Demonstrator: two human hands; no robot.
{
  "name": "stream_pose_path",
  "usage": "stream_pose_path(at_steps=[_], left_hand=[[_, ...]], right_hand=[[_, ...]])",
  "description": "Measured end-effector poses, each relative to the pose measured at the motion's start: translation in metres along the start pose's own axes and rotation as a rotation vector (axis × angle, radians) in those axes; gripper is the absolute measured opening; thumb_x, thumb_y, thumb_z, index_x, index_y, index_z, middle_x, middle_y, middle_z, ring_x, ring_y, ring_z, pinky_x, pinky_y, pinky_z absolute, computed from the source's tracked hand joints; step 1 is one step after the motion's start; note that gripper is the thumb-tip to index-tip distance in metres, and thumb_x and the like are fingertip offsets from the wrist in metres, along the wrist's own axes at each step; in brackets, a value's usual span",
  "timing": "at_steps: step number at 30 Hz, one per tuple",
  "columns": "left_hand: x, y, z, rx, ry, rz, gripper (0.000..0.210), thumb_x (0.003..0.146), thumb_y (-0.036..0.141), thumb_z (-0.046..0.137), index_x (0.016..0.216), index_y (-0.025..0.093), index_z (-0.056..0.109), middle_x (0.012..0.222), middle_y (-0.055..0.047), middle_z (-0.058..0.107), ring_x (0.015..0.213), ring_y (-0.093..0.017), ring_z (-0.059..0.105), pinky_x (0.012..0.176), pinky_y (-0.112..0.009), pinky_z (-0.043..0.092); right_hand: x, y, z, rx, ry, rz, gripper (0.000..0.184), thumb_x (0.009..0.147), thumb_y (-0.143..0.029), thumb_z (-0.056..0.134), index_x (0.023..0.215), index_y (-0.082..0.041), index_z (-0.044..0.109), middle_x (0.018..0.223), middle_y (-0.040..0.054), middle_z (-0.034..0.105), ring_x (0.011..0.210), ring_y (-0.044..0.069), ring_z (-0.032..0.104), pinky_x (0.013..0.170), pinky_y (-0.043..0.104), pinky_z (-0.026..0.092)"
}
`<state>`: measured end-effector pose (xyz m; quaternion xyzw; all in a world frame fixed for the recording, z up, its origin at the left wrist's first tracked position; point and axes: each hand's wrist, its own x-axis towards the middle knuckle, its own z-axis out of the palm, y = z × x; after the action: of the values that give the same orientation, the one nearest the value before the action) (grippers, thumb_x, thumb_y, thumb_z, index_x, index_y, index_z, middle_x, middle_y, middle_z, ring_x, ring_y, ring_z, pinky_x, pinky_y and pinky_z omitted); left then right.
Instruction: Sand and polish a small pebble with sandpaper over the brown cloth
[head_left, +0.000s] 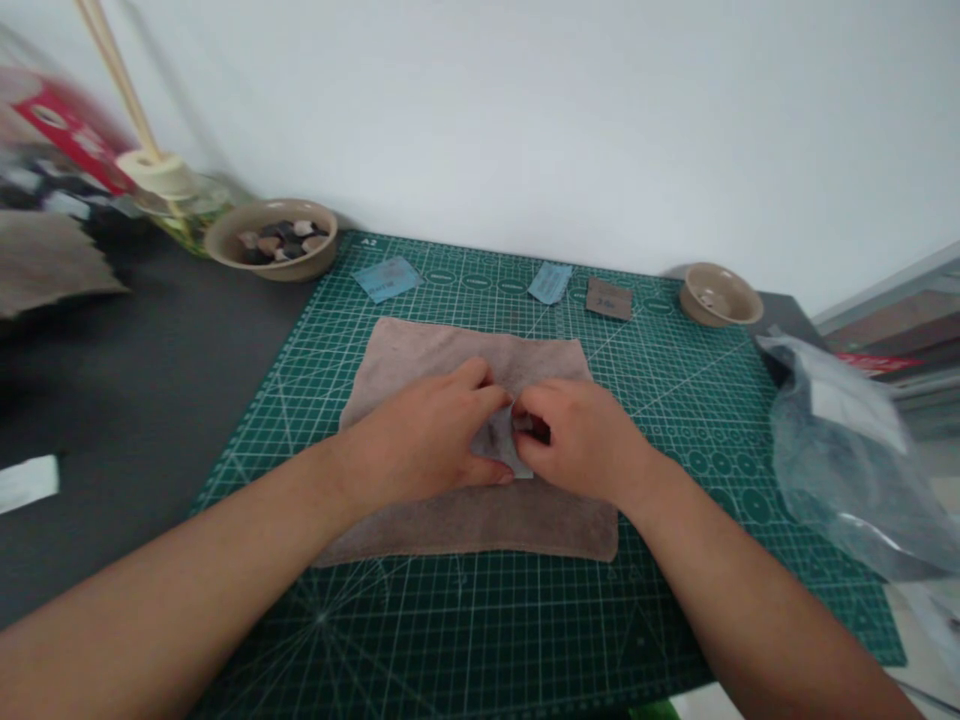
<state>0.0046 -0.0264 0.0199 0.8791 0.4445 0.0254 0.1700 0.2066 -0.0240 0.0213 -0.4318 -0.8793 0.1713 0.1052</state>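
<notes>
A pinkish-brown cloth [480,525] lies spread on the green cutting mat [480,620]. Over its middle, a small, thin, greyish-white piece [493,440] shows between my two hands; I cannot tell whether it is paper, plastic or fabric. My left hand [427,430] steadies it, thumb at its lower edge and forefinger at its upper edge. At its right side my right hand [574,435] is closed in a pinch, thumb against curled fingers. Whatever lies inside that pinch is mostly hidden by the fingers.
Small labelled pieces, two blue [388,279] [550,283] and one brown [609,299], lie along the mat's back. A bowl of dark and pale stones [270,270] stands back left beside a reed diffuser [169,190]. Another bowl [720,296] and a clear plastic bag [847,450] are at right.
</notes>
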Motion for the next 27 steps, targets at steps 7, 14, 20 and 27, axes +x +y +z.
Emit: stream_pose_path(at_steps=[7, 14, 20, 27], left_hand=[[0.0004, -0.0003, 0.0001, -0.022, 0.000, -0.005, 0.046, 0.081, 0.053, 0.074, 0.113, 0.020, 0.067, 0.115, -0.007, 0.059, 0.095, -0.025, 0.063, 0.082, -0.038, 0.048], [0.0000, -0.0013, 0.0003, -0.030, 0.002, 0.001, 0.046, 0.080, 0.051, 0.074, 0.114, 0.021, 0.066, 0.116, -0.007, 0.059, 0.096, -0.024, 0.062, 0.083, -0.037, 0.048], [0.0006, -0.0029, 0.0012, -0.056, 0.005, -0.003, 0.044, 0.080, 0.049, 0.075, 0.115, 0.023, 0.067, 0.114, -0.006, 0.058, 0.095, -0.023, 0.063, 0.082, -0.036, 0.048], [-0.0003, -0.0023, -0.0007, -0.084, -0.004, 0.001, 0.039, 0.081, 0.044, 0.073, 0.112, 0.021, 0.068, 0.114, -0.006, 0.058, 0.094, -0.023, 0.063, 0.082, -0.037, 0.049]], right_hand=[[0.0002, 0.0022, 0.0016, 0.002, 0.020, 0.012, 0.010, 0.081, -0.022, 0.058, 0.081, -0.018, 0.067, 0.077, 0.0031, 0.066, 0.070, 0.017, 0.056, 0.064, 0.031, 0.034], [-0.0002, 0.0025, 0.0017, 0.008, 0.011, 0.014, 0.011, 0.083, -0.023, 0.058, 0.082, -0.017, 0.068, 0.077, 0.0031, 0.067, 0.070, 0.017, 0.056, 0.064, 0.031, 0.034], [-0.0001, 0.0035, -0.0010, 0.021, -0.031, -0.013, 0.012, 0.083, -0.023, 0.059, 0.084, -0.018, 0.070, 0.079, 0.0030, 0.069, 0.070, 0.016, 0.058, 0.063, 0.030, 0.034], [-0.0002, 0.0041, -0.0012, 0.014, -0.058, -0.052, 0.010, 0.082, -0.022, 0.060, 0.083, -0.018, 0.069, 0.081, 0.0032, 0.069, 0.072, 0.016, 0.058, 0.064, 0.031, 0.035]])
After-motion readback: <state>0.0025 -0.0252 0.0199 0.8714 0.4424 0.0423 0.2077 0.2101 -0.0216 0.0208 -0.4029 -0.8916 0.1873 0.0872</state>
